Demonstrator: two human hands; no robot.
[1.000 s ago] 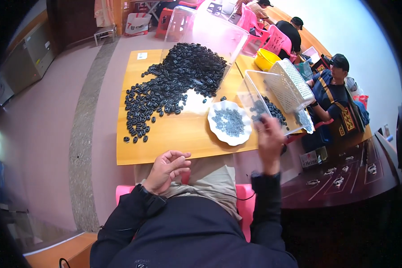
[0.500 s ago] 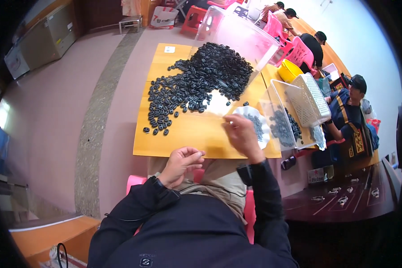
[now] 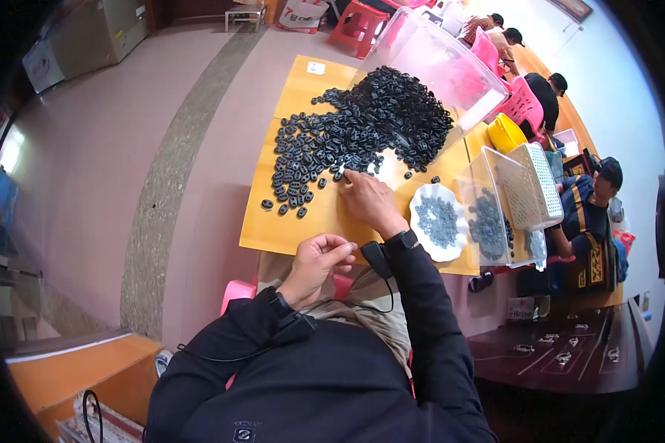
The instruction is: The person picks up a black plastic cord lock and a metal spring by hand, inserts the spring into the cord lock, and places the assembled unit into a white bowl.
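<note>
On the wooden table [image 3: 270, 229] lies a big heap of small black oval pieces with two holes [image 3: 314, 151], thinning out to single ones at the near left. My right hand [image 3: 371, 199] reaches over the table, its fingers drawn together at the heap's near edge, touching or almost touching the pieces; what is in the fingertips is hidden. Just in front of the table's near edge, my left hand [image 3: 319, 264] is pinched, thumb against forefinger, on something too small to make out. A white scalloped dish [image 3: 420, 198] with many small grey parts stands to the right.
A clear plastic bin [image 3: 488, 85] lies behind the heap. To the right stand another clear box [image 3: 488, 255] with black pieces, a white perforated basket [image 3: 536, 184] and a yellow bowl [image 3: 506, 133]. A person [image 3: 587, 199] sits at the right, others farther back.
My right hand has moved left, from beside the white dish to the black pieces. My left hand stays pinched near the table edge. The whole view has shifted slightly.
</note>
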